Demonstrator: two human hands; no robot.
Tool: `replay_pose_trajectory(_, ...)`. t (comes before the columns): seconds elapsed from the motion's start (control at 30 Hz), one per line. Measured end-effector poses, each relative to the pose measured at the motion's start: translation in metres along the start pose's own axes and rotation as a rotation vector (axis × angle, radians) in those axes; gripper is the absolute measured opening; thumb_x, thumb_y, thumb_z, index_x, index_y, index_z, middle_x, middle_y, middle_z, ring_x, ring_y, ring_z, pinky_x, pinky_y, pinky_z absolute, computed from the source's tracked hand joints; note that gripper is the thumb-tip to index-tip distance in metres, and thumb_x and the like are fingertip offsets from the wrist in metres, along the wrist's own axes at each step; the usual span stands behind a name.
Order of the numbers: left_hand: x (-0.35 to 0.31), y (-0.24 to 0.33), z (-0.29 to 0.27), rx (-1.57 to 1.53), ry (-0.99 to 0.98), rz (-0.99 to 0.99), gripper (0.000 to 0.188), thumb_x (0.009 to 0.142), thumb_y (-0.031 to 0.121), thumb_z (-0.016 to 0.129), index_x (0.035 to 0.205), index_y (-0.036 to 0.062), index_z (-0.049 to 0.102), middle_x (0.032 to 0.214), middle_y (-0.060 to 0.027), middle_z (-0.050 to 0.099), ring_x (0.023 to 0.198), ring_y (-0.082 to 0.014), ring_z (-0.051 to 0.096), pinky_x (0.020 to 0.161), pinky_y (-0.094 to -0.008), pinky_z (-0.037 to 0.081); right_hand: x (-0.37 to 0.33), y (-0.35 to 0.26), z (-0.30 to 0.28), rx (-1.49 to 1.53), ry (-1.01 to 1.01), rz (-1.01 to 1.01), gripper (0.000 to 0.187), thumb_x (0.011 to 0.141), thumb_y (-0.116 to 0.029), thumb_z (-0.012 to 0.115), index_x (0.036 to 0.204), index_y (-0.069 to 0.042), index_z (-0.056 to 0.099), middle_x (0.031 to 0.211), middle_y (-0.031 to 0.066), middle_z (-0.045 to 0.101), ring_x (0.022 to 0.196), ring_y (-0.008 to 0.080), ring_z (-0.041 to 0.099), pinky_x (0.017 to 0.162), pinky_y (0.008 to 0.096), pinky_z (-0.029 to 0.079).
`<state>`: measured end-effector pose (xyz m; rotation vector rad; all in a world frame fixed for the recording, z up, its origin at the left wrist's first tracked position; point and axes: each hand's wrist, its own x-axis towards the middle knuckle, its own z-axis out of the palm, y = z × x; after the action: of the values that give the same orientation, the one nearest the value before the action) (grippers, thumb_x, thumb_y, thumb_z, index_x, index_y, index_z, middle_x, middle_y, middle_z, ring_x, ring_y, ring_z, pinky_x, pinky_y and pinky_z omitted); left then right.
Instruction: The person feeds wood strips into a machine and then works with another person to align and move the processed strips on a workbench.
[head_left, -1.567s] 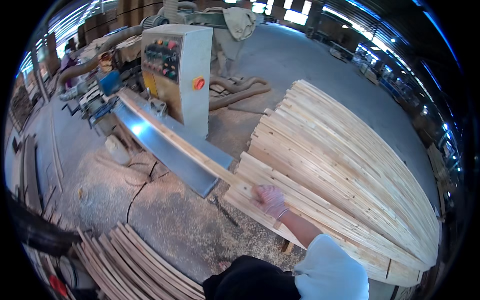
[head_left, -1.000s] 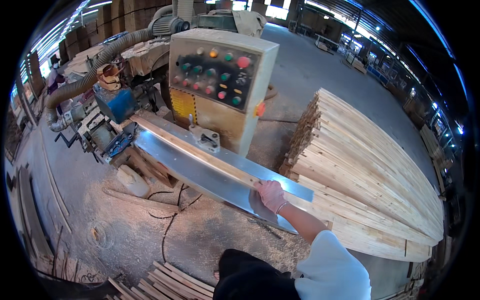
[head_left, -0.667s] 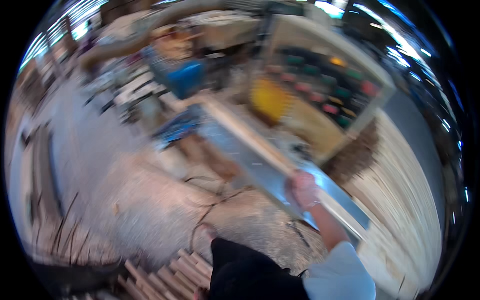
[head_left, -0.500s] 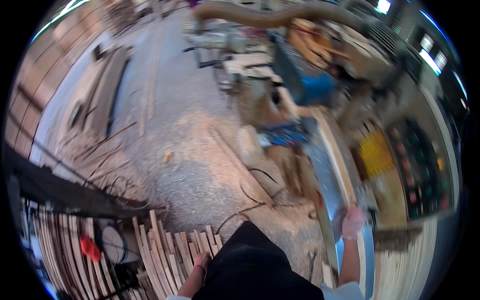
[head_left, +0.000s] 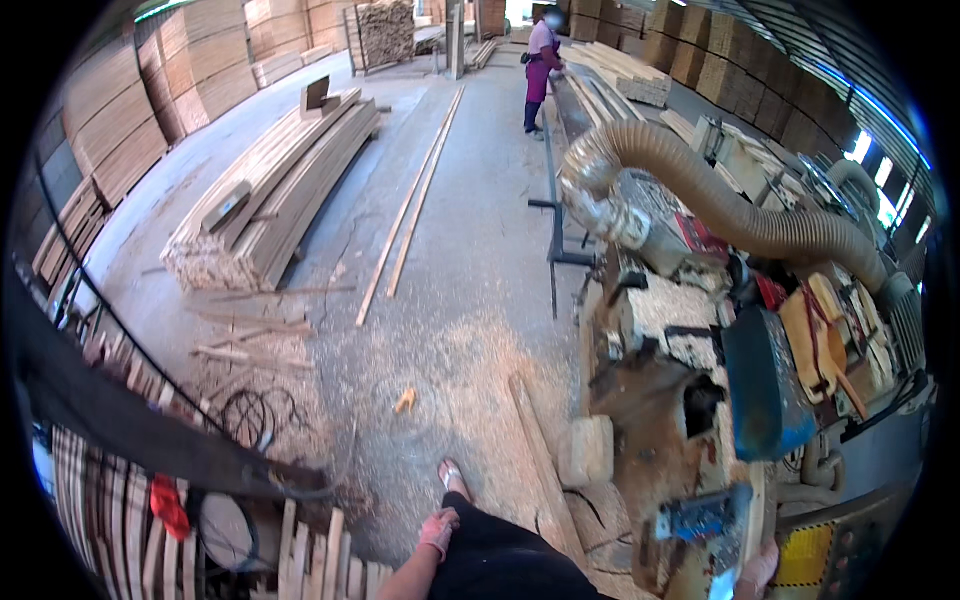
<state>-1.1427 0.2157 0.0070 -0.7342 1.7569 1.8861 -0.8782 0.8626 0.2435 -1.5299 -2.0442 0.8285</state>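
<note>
My left hand [head_left: 440, 530] hangs beside my dark-clad leg, its fingers loosely bent and nothing visible in them. At the lower right edge, my right hand [head_left: 758, 572] grips the near end of a pale wooden strip [head_left: 757, 515]. That strip runs along the bed of a woodworking machine [head_left: 640, 400], past a blue metal clamp-like part [head_left: 700, 515]. A blue-green guard or housing [head_left: 765, 385] stands over the strip's far end. My right wrist and forearm are cut off by the picture's edge.
A ribbed duct hose [head_left: 700, 165] arches over the machine. Sawdust and a loose board [head_left: 545, 460] lie by my foot. Stacked planks [head_left: 280, 190] and two long strips [head_left: 415, 200] lie left and ahead. Cut strips [head_left: 120, 520] stand lower left. A person [head_left: 540, 75] works beyond.
My view has swung up and left, bringing the far hall and a person into sight. My left hand has moved from the cut strips to beside my leg. My right hand stays on the strip.
</note>
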Motion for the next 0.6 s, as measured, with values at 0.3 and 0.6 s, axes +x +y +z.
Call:
replay_pose_trajectory(0.3,0.192,0.152,-0.136,-0.288,-0.088,-0.339,0.011,0.095,0.017,0.053,0.084,0.0155,0.054,0.076,-0.0046,0.055,0.067,-0.0206,0.056,0.054,-0.0331,0.042,-0.149,-0.231,0.339,-0.453,-0.714,0.019,0.039,0.091,-0.026,0.051,0.119,-0.004,0.069,0.113,0.0173,0.07,0.109,0.0289,0.066,0.097,0.038,0.051)
replay_pose_trajectory(0.6,0.385,0.264,-0.126,-0.609,-0.521,-0.343,0.012,0.094,0.018,0.054,0.084,0.0125,0.057,0.078,-0.0043,0.054,0.077,-0.0212,0.059,0.065,-0.0335,0.049,-0.106,-0.393,0.598,-0.486,-1.033,-0.196,0.049,0.087,-0.049,0.061,0.113,-0.009,0.075,0.102,0.0192,0.074,0.104,0.0316,0.071,0.093,0.0393,0.054)
